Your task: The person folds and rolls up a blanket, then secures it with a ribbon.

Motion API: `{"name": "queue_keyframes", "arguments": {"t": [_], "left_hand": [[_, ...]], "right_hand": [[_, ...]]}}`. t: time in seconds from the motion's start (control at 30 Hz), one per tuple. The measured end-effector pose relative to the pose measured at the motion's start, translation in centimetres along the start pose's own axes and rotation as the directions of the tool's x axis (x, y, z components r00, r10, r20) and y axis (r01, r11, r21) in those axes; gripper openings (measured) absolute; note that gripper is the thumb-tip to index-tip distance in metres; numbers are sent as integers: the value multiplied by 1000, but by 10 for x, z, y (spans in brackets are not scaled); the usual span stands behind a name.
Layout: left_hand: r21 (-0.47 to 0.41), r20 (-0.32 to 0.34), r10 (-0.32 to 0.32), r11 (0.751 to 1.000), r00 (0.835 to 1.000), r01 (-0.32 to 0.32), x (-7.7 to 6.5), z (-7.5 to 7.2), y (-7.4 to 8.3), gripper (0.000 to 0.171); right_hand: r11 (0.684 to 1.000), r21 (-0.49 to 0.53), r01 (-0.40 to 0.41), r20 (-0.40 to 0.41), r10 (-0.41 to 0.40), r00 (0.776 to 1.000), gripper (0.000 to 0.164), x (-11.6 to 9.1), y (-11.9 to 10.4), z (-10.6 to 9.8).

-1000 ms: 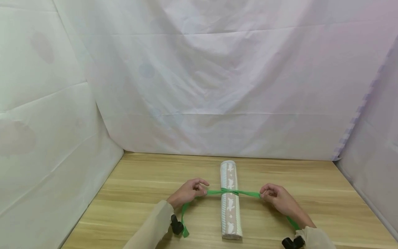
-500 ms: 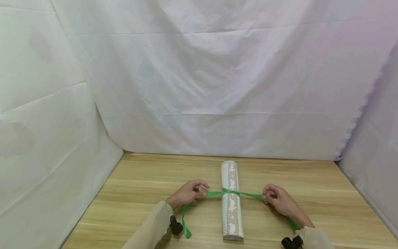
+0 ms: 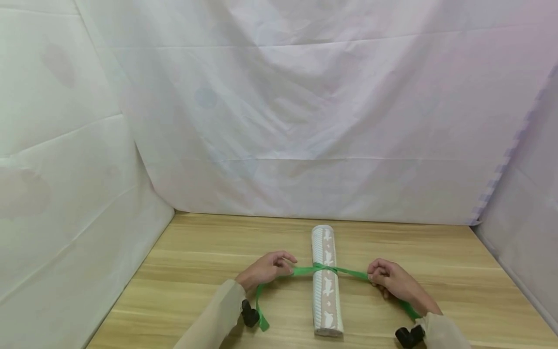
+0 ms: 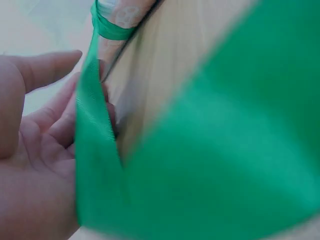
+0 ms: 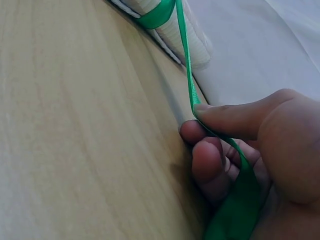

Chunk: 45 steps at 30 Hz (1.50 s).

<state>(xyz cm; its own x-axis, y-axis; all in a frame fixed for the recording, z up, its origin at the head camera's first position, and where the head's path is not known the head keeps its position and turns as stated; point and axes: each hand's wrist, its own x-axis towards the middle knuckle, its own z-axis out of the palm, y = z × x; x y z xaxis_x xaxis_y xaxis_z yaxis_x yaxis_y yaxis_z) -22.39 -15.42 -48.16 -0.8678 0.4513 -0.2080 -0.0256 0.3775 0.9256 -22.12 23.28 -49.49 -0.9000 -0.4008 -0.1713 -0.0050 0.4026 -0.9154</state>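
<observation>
A rolled white-and-beige patterned cloth lies lengthwise on the table, a green ribbon crossed over its middle. My left hand is at the ribbon's left length; in the left wrist view the thumb stands apart from the other fingers, and the ribbon runs across in front of them. To the right of the roll, my right hand pinches the other length between thumb and finger, drawn straight from the roll. A loose tail hangs below each hand.
The wood-grain table carries the roll. White cloth sheets hang behind it and at both sides. A black wrist camera sits at the left cuff, another black camera at the right.
The roll shifts slightly right in the head view, and the left hand follows a little to the right. The left length looks a bit slacker. My right hand keeps its pinch.
</observation>
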Motion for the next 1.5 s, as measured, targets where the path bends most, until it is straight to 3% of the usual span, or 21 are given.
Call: {"name": "queue_keyframes", "arguments": {"t": [0.27,0.6,0.83,1.03,1.17,1.3,1.5], "left_hand": [[-37,60,2,999,998,0,1,6,7,34],[-74,67,59,996,996,-54,4,9,10,31],[-71,127,151,987,980,-143,5,14,20,33],[-89,173,175,983,969,-162,4,19,31,30],[-68,129,180,983,975,-173,7,23,37,26],[-47,44,192,981,980,-190,10,26,41,18],[26,-53,240,971,969,-238,15,29,45,10]], "right_hand": [[999,4,-43,22,43,999,22,-2,-2,-2],[999,-3,-49,16,49,999,22,1,0,-2],[999,21,-44,-2,44,999,23,0,0,0],[999,35,-41,-2,41,999,22,0,0,2],[998,38,-50,-3,50,999,22,0,0,2],[999,40,-37,-2,37,999,23,0,0,2],[999,42,-22,-1,22,1000,22,0,1,3]]}}
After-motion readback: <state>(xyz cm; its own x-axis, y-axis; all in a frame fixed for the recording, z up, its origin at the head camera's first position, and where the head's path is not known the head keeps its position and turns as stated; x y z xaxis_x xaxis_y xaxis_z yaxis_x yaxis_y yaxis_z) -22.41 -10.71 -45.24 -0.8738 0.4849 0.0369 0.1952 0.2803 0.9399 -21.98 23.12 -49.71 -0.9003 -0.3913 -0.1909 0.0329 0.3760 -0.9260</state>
